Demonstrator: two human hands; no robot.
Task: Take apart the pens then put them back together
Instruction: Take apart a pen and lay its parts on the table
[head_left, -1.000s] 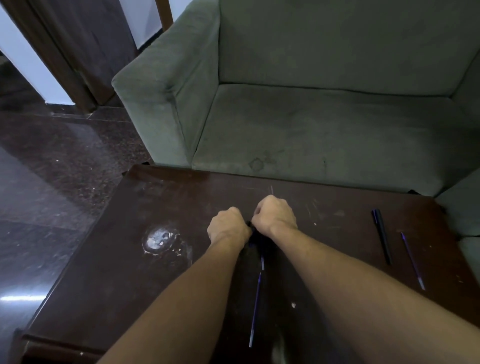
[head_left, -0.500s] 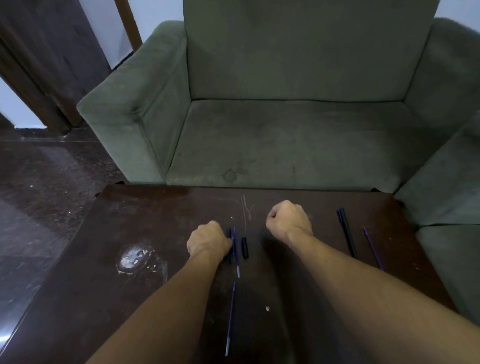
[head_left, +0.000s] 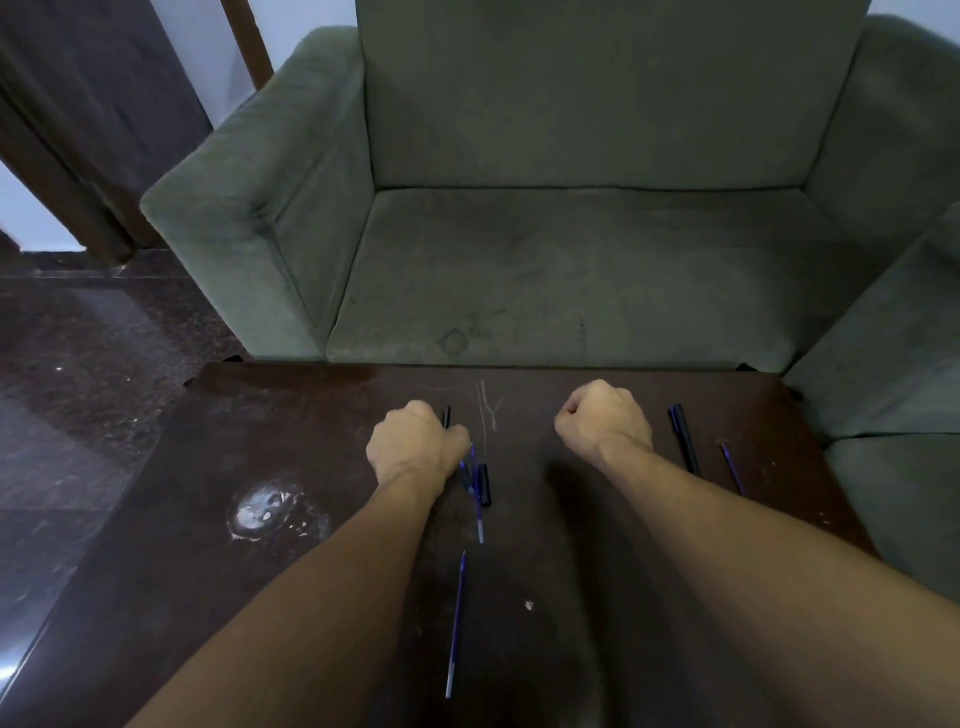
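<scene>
My left hand (head_left: 413, 441) is closed around a black pen barrel (head_left: 446, 417), whose end sticks out past my knuckles. Just right of that hand lie a black pen cap (head_left: 484, 484) and a thin blue refill (head_left: 476, 493) on the dark wooden table (head_left: 218, 519). A second blue refill (head_left: 456, 623) lies nearer me, between my forearms. My right hand (head_left: 602, 421) is a closed fist, apart from the parts; I cannot see anything in it. To its right lie a black pen barrel (head_left: 684, 439) and a further blue refill (head_left: 733, 468).
A green fabric armchair (head_left: 545, 260) stands right behind the table's far edge. A whitish round stain (head_left: 265, 509) marks the table on the left. Dark polished floor (head_left: 78, 389) lies to the left, with a dark wooden door behind it.
My hands were pressed together over one pen; they have pulled apart. A cap and a refill now lie on the table by my left hand. My right hand moved right.
</scene>
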